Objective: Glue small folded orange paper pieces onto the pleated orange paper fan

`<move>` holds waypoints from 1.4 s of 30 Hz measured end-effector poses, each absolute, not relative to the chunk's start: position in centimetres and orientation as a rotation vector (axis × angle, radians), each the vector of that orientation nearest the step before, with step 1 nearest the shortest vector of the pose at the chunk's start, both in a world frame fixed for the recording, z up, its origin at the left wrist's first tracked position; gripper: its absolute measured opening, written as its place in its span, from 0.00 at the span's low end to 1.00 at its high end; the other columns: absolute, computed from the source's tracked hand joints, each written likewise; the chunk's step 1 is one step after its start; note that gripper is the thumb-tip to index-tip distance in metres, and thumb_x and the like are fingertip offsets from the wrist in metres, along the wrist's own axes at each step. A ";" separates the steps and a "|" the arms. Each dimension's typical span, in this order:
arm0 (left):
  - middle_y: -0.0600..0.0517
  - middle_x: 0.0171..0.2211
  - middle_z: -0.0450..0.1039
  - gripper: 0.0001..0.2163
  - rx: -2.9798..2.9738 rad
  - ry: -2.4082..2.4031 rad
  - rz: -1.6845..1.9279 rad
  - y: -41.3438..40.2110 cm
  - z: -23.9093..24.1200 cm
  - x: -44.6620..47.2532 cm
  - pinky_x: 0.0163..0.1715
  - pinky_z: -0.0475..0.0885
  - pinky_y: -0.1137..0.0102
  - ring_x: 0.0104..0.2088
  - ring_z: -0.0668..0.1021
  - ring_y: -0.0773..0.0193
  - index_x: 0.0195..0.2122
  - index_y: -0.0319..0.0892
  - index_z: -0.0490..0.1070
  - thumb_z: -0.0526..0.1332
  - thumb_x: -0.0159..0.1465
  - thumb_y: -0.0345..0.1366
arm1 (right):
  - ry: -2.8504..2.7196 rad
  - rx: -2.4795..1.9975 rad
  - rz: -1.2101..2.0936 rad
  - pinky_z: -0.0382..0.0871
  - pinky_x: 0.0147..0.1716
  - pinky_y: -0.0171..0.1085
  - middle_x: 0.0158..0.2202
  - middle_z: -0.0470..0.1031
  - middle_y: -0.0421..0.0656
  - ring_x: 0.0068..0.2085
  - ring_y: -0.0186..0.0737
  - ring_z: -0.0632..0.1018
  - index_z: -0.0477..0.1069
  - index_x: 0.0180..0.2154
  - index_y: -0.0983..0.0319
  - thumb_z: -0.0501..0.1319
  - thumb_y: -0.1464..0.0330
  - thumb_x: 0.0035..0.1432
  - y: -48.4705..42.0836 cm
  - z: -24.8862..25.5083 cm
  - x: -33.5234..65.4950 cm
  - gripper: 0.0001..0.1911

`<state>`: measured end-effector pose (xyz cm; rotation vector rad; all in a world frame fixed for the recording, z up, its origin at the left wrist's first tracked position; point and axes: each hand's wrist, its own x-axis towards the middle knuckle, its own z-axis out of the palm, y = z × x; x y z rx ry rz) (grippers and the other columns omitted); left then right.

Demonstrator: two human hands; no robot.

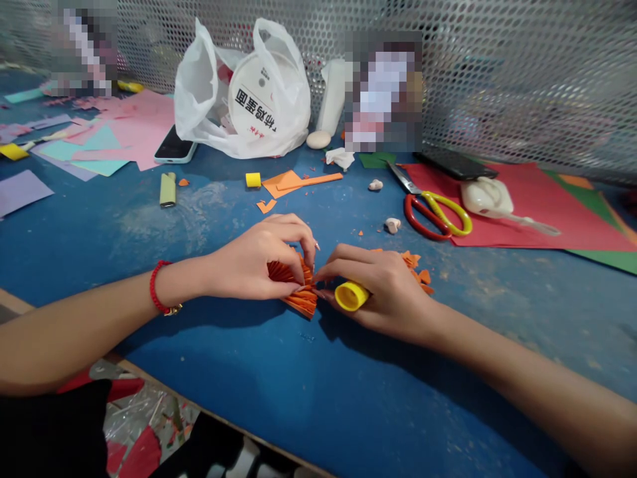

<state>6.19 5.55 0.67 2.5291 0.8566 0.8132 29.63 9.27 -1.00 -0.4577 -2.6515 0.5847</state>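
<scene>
Pleated orange paper (303,305), fanned into a rounded shape, stands on the blue table in front of me. My left hand (271,255), with a red bracelet at the wrist, pinches its folds between thumb and fingers. Close on the right, my right hand (385,285) is curled round a yellow glue stick (352,296), whose hollow end points toward me. Its thumb and index fingertips meet at the right edge of the pleats; whether they grip the paper is hard to see. Another cut orange paper piece (421,271) shows partly behind the right hand.
Red-and-yellow scissors (438,216) lie by red paper (542,206) at the right, near a white case (486,196). Farther back are a yellow cap (253,180), orange scraps (283,183), a lighter (168,190), a phone (175,147) and a white plastic bag (199,86).
</scene>
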 end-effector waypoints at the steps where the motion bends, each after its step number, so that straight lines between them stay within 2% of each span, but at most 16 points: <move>1: 0.49 0.35 0.78 0.05 2.529 0.850 0.823 5.6 0.6 6.2 0.51 0.71 0.58 0.44 0.77 0.58 0.26 0.40 0.77 0.67 0.58 0.26 | -2.664 -0.454 0.562 0.63 0.29 0.34 0.38 0.76 0.42 0.32 0.35 0.77 0.75 0.40 0.62 0.62 0.75 0.56 9.3 -1.2 29.6 0.09; 7: 0.50 0.34 0.78 0.06 2.529 0.828 0.864 5.6 0.6 6.3 0.51 0.71 0.58 0.42 0.77 0.59 0.26 0.41 0.76 0.66 0.60 0.28 | -2.613 -0.428 0.462 0.60 0.26 0.33 0.35 0.76 0.42 0.29 0.33 0.76 0.76 0.39 0.63 0.60 0.78 0.57 9.0 -2.4 29.1 0.09; 17: 0.49 0.34 0.78 0.05 2.568 0.818 0.886 5.6 0.5 6.0 0.50 0.71 0.59 0.44 0.77 0.58 0.27 0.41 0.76 0.67 0.59 0.28 | -2.521 -0.351 0.205 0.52 0.23 0.36 0.27 0.74 0.39 0.22 0.33 0.67 0.76 0.33 0.63 0.57 0.78 0.57 8.5 -3.1 28.9 0.09; 21: 0.49 0.37 0.78 0.03 2.646 0.868 0.907 5.6 0.4 5.8 0.51 0.70 0.58 0.46 0.76 0.57 0.29 0.42 0.77 0.66 0.60 0.30 | -2.499 -0.391 0.177 0.54 0.23 0.35 0.27 0.75 0.39 0.22 0.32 0.68 0.74 0.31 0.63 0.55 0.78 0.57 8.3 -2.8 29.0 0.10; 23: 0.50 0.39 0.78 0.01 2.678 0.899 0.945 5.6 0.4 5.7 0.51 0.70 0.58 0.46 0.76 0.59 0.34 0.44 0.77 0.66 0.62 0.32 | -2.480 -0.442 0.188 0.56 0.24 0.34 0.27 0.75 0.40 0.24 0.33 0.71 0.74 0.32 0.63 0.55 0.78 0.57 8.1 -2.3 29.2 0.11; 28: 0.48 0.42 0.78 0.13 2.825 1.015 1.205 5.5 1.0 5.5 0.52 0.70 0.57 0.45 0.78 0.57 0.45 0.46 0.76 0.68 0.60 0.43 | -2.392 -0.632 0.236 0.63 0.26 0.34 0.30 0.77 0.42 0.28 0.36 0.76 0.74 0.33 0.62 0.58 0.76 0.56 7.6 -0.6 29.7 0.08; 31: 0.47 0.45 0.78 0.20 2.935 1.000 1.125 5.5 0.9 5.5 0.53 0.69 0.56 0.47 0.77 0.55 0.49 0.48 0.74 0.68 0.59 0.48 | -2.381 -0.719 0.306 0.65 0.26 0.35 0.29 0.77 0.42 0.28 0.37 0.76 0.73 0.32 0.61 0.59 0.75 0.57 7.5 0.2 29.7 0.06; 34: 0.48 0.46 0.79 0.17 3.063 1.002 0.998 5.7 0.4 5.5 0.54 0.68 0.57 0.48 0.77 0.56 0.52 0.49 0.72 0.65 0.62 0.41 | -2.371 -0.756 0.423 0.65 0.28 0.36 0.29 0.77 0.43 0.28 0.38 0.76 0.74 0.31 0.61 0.60 0.73 0.58 7.3 0.6 29.7 0.05; 36: 0.51 0.42 0.80 0.14 3.084 1.014 1.052 5.9 0.2 5.5 0.51 0.70 0.59 0.45 0.78 0.58 0.50 0.50 0.73 0.64 0.64 0.35 | -2.346 -0.731 0.510 0.65 0.28 0.36 0.29 0.77 0.42 0.29 0.37 0.76 0.74 0.31 0.61 0.60 0.71 0.60 7.3 0.8 29.6 0.05; 39: 0.52 0.37 0.81 0.09 2.979 1.026 1.207 6.0 0.3 5.3 0.46 0.71 0.62 0.41 0.79 0.61 0.45 0.49 0.76 0.62 0.65 0.33 | -2.309 -0.598 0.559 0.67 0.29 0.35 0.30 0.75 0.42 0.29 0.36 0.75 0.73 0.34 0.60 0.64 0.66 0.61 7.3 1.2 29.7 0.05; 42: 0.50 0.37 0.80 0.07 2.777 1.037 1.271 5.8 0.7 5.2 0.43 0.73 0.64 0.39 0.80 0.63 0.43 0.47 0.77 0.61 0.66 0.33 | -2.292 -0.492 0.435 0.67 0.28 0.35 0.32 0.75 0.43 0.30 0.36 0.75 0.73 0.42 0.61 0.68 0.59 0.58 7.6 1.3 29.8 0.15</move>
